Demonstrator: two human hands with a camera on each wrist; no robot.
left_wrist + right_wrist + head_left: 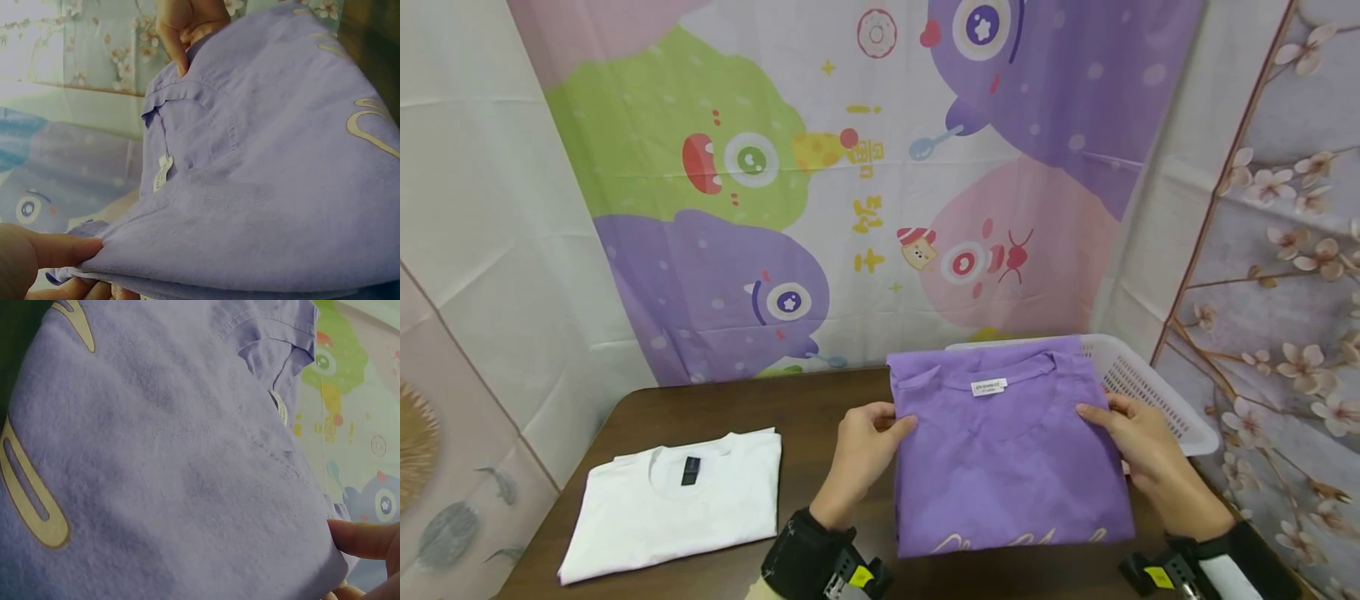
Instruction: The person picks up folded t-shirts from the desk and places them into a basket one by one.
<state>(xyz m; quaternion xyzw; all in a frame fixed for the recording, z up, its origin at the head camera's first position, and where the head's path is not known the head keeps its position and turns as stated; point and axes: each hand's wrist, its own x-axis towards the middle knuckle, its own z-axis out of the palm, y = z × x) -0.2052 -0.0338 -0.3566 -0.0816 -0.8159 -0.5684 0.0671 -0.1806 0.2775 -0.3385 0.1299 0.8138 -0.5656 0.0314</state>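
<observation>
A folded purple T-shirt with a white neck label and pale yellow lettering along its lower edge is held up between both hands. My left hand pinches its left side, thumb on the front and fingers behind. On the opposite side my right hand pinches the edge the same way. The left wrist view shows the thumb of the left hand on the layered fabric. In the right wrist view the right hand grips a lower corner of the cloth.
A folded white T-shirt with a black neck label lies at the left of the dark brown table. Behind the purple shirt stands a white perforated plastic basket, partly hidden. A cartoon-print curtain hangs along the back.
</observation>
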